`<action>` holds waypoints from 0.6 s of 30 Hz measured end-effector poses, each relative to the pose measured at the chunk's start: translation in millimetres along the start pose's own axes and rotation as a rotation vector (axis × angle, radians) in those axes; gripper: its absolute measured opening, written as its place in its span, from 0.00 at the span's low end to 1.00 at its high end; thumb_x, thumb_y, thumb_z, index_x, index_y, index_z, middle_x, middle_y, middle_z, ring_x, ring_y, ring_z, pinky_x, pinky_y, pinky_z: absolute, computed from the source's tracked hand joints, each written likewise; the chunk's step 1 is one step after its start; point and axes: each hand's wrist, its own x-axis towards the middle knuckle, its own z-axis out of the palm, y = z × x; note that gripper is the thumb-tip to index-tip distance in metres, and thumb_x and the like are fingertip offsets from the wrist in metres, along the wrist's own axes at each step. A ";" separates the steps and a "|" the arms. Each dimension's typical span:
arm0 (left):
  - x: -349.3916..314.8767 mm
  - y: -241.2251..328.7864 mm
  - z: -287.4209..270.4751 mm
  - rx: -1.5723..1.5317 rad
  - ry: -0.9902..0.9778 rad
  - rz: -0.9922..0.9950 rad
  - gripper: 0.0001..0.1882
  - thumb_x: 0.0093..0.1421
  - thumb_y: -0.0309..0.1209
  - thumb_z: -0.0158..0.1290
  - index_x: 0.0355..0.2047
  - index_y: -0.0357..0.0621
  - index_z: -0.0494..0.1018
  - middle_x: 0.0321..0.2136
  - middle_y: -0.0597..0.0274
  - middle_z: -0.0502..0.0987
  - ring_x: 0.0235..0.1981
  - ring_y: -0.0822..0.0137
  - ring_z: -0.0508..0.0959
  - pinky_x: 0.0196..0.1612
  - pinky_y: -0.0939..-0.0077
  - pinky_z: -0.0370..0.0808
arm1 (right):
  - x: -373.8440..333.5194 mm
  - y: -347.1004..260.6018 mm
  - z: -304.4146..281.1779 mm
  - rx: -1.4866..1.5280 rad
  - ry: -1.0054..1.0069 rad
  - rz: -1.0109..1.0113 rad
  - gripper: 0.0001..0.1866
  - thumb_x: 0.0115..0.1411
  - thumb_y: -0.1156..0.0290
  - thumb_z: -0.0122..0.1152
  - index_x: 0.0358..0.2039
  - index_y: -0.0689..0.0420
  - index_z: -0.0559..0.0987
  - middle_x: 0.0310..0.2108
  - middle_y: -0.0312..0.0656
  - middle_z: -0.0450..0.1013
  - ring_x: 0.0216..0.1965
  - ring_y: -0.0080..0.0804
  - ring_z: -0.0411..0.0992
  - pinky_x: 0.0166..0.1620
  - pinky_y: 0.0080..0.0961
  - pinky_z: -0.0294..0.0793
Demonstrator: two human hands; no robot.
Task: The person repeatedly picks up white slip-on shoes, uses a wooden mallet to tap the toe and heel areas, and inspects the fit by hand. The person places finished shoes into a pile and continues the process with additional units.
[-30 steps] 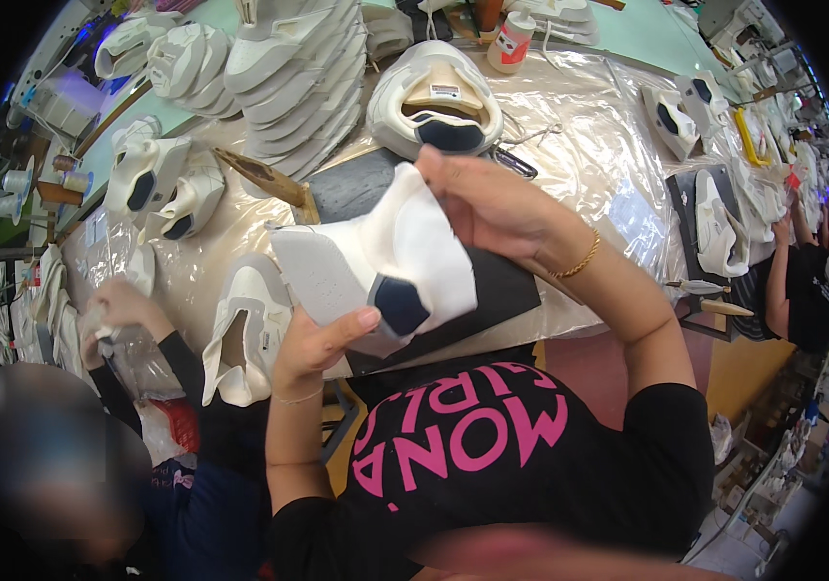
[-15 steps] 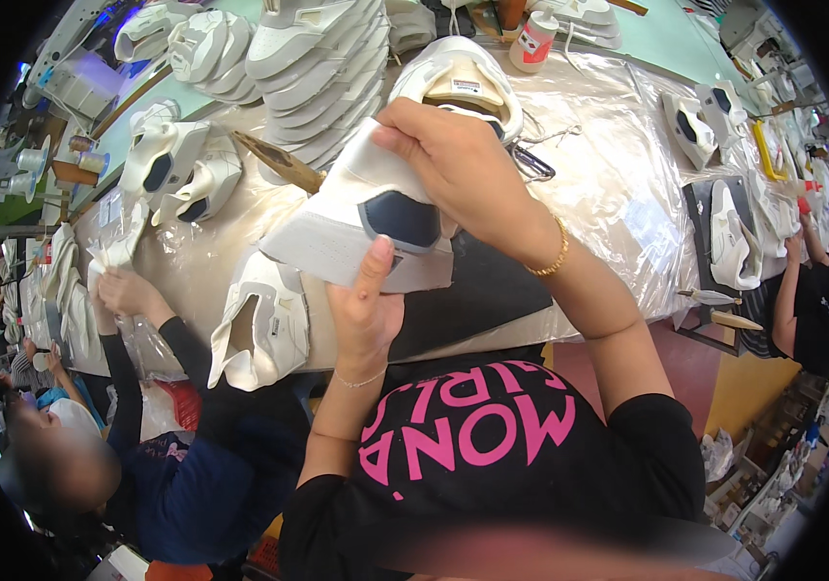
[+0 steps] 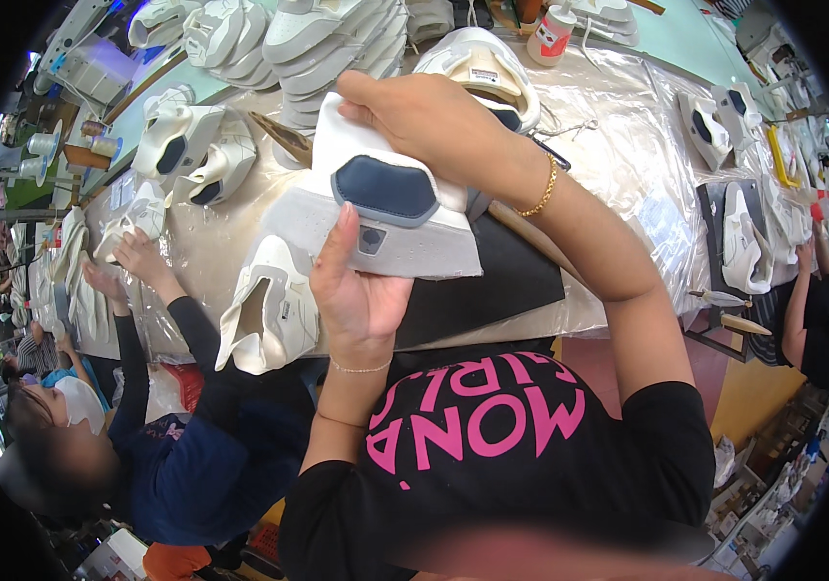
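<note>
Between my hands is a white and grey shoe upper (image 3: 303, 215), its dark navy heel patch facing up. My left hand (image 3: 366, 300) grips the grey lower edge from the near side, thumb pressed on the front just under the patch. My right hand (image 3: 434, 126) is closed over the upper's top edge at the far side; some of its fingertips are hidden behind the material. Left of my left hand a second upper (image 3: 274, 300) rests on the table's near edge. A black pad (image 3: 492, 281) lies under the held upper, with a wooden handle (image 3: 535, 237) across it.
Stacked uppers (image 3: 337, 48) rise at the back. Beyond my right hand stand another upper (image 3: 482, 63) and a white bottle with a red label (image 3: 552, 37). A wooden stick (image 3: 284, 137) lies behind. Clear plastic film (image 3: 627, 174) covers the table. A co-worker's hands (image 3: 134, 261) handle an upper at left.
The held upper has turned, so its navy patch and grey lower band face me more fully. My right hand has shifted left and up along the top edge; my left thumb has moved left.
</note>
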 end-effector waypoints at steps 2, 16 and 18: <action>1.6 0.6 -0.8 0.016 0.042 0.002 0.21 0.65 0.32 0.52 0.57 0.38 0.68 0.55 0.55 0.74 0.57 0.58 0.73 0.64 0.53 0.64 | 4.5 -2.4 -2.6 0.009 -0.093 0.042 0.11 0.66 0.61 0.48 0.39 0.55 0.71 0.24 0.53 0.75 0.30 0.54 0.76 0.31 0.46 0.72; 7.7 0.1 -7.1 -0.043 0.026 -0.005 0.23 0.65 0.37 0.51 0.58 0.41 0.68 0.56 0.56 0.73 0.58 0.57 0.71 0.64 0.49 0.62 | 11.5 5.2 6.2 0.003 -0.235 -0.060 0.12 0.67 0.57 0.46 0.43 0.47 0.74 0.29 0.51 0.77 0.34 0.54 0.77 0.35 0.48 0.73; 7.8 0.3 -8.8 -0.092 0.011 -0.039 0.23 0.65 0.37 0.51 0.58 0.41 0.67 0.55 0.56 0.73 0.58 0.57 0.72 0.64 0.50 0.62 | 9.5 7.9 6.2 0.048 -0.264 -0.094 0.12 0.67 0.57 0.47 0.41 0.49 0.74 0.28 0.51 0.77 0.33 0.54 0.76 0.34 0.48 0.72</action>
